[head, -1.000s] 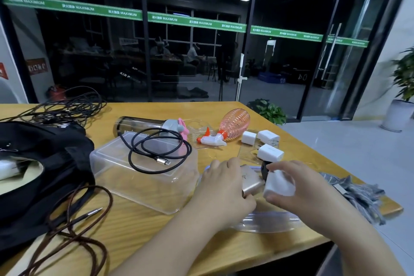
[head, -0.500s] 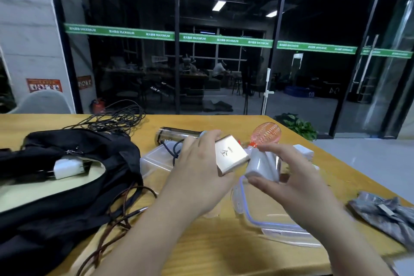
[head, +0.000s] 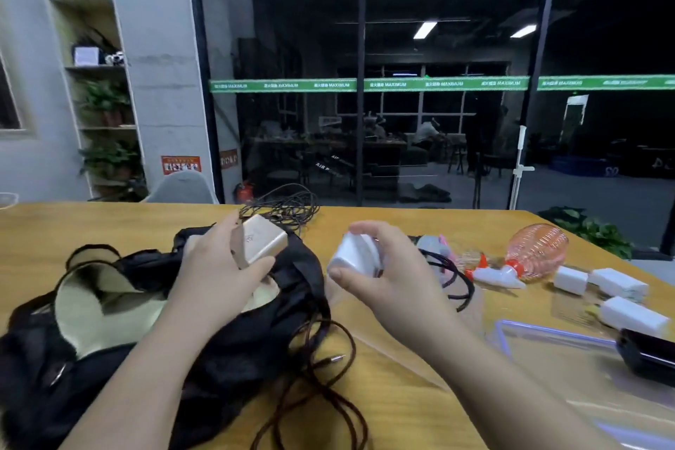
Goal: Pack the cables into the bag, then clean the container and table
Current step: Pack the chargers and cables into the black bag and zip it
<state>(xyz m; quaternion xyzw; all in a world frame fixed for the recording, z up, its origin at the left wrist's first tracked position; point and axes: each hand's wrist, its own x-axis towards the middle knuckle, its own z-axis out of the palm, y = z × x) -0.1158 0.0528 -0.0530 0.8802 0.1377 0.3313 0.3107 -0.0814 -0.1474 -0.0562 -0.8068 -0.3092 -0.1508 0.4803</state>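
The bag [head: 233,351], black with a pale lining, lies open on the wooden table [head: 412,405], and I take it as my landmark. Just above its opening my left hand [head: 219,274] grips a gold power bank [head: 261,239], fingers curled round it. To the right of the bag my right hand [head: 380,278] holds a white charger [head: 352,254] between thumb and fingers. A brown cable [head: 321,376] trails from the bag's near right side over the table. Behind the bag a bundle of black cables [head: 281,206] rests near the far edge. Further right of the bag are a pink spray bottle [head: 529,254], three white adapters [head: 617,283] and a clear lid with blue rim [head: 548,334]. Beyond the table stands a dark glass wall with a green stripe [head: 369,85]; behind the bag's left side, a shelf with plants [head: 106,110].
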